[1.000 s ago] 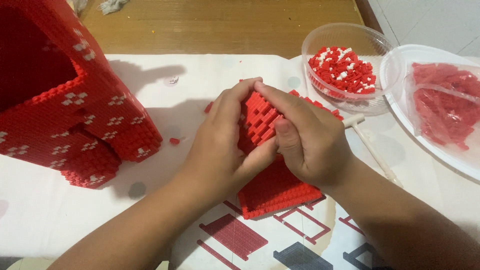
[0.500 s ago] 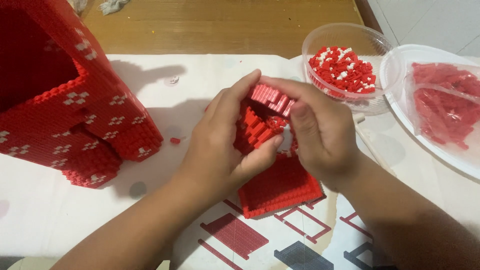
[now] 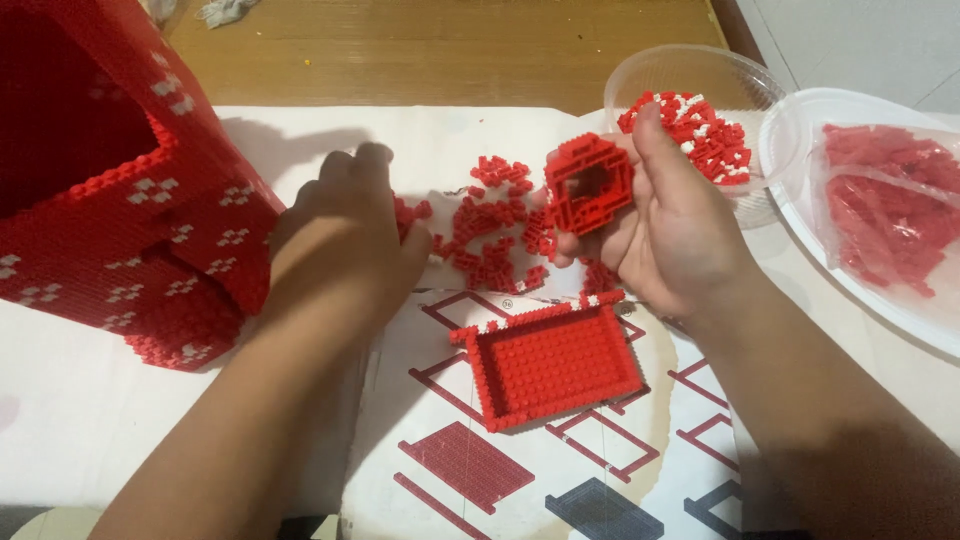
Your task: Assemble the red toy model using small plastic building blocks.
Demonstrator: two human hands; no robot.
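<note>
Head view, right hand (image 3: 670, 225) gripping red brick ring (image 3: 590, 182), left hand (image 3: 345, 245) grip unclear, bowl (image 3: 680, 75) of bricks (image 3: 700, 135)

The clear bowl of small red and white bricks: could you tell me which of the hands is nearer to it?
Right. The right hand is just beside the clear bowl, holding a red ring-shaped piece; the left hand rests far left.

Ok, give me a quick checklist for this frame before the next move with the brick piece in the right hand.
1. Right hand has a grip on the red ring-shaped brick piece: ok.
2. Ring piece intact, hole clear: ok.
3. Left hand free of bricks: cannot tell, palm faces down over the loose bricks.
4. Red tray-like base flat on the instruction sheet: ok.
5. Work area tidy: not ok, loose bricks scattered.
6. Clear bowl of bricks near the right hand: ok.
</note>
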